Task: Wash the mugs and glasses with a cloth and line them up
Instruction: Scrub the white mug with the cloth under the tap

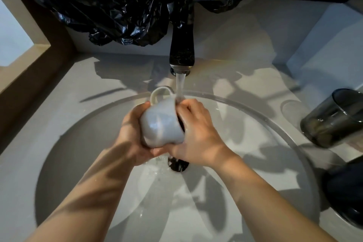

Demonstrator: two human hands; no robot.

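The mug (161, 122) gripped between the left hand (133, 133) and the right hand (198, 131) looks like glazed ceramic, pale, smooth and glossy with wet highlights. Beyond the hands, the tap (181, 51) is dark with a polished, metal-like sheen. Above it hangs black plastic sheeting (117, 6), thin, crinkled and shiny. Under the hands the basin (78, 153) is smooth with a wet gloss, and the counter (59, 92) around it looks matt. Well right of the right hand, a tumbler (334, 118) is smoky, reflective glass.
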